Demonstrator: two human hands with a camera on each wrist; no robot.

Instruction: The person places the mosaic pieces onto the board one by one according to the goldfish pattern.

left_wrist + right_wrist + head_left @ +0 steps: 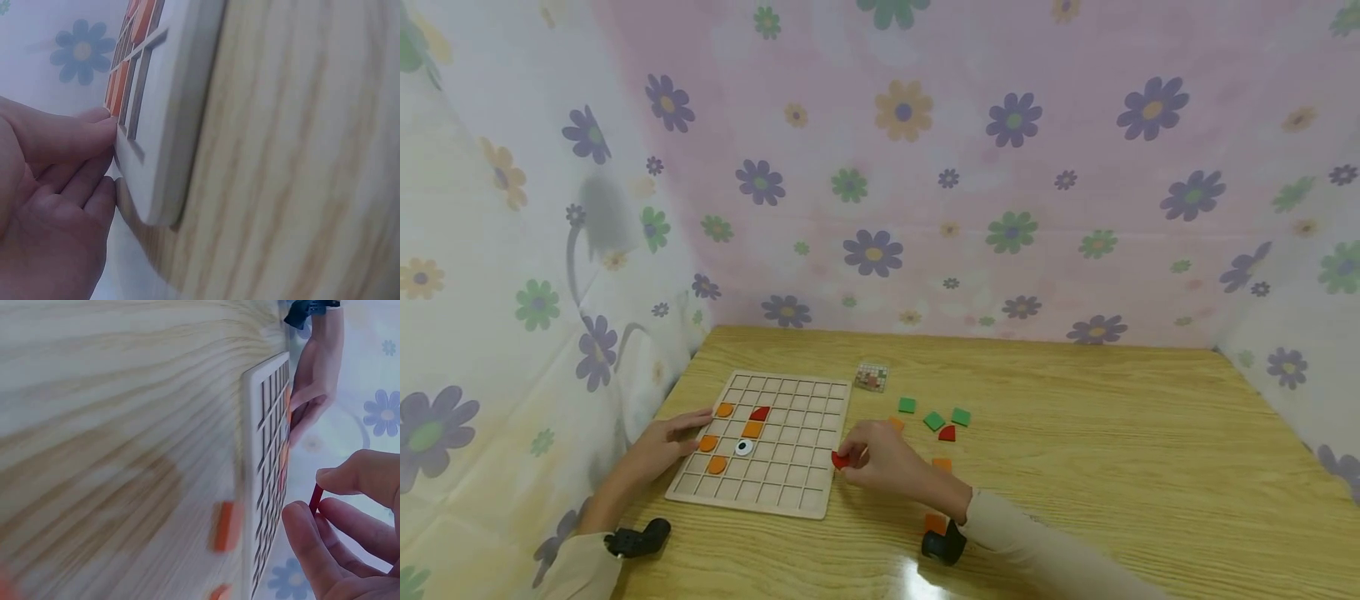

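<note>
My right hand [880, 457] pinches a red quarter-circle tile [840, 460] between thumb and fingertips, right at the right edge of a wooden grid board [790, 475]. The same red tile [316, 499] shows edge-on in the right wrist view. At the board's left edge, my left hand [658, 450] rests with its fingertips and thumb against the rim. On the board are orange round tiles [717, 464], an orange square [751, 429], another red quarter-circle [760, 413] and a white eye disc [743, 447], all toward the left side.
Behind the board's right corner lies a small pattern card [871, 377]. Green square tiles [934, 421], one red quarter-circle [947, 433] and several orange tiles [935, 523] lie on the wooden table [1075, 442] right of the board. Flowered cloth [955, 250] hangs behind and at both sides.
</note>
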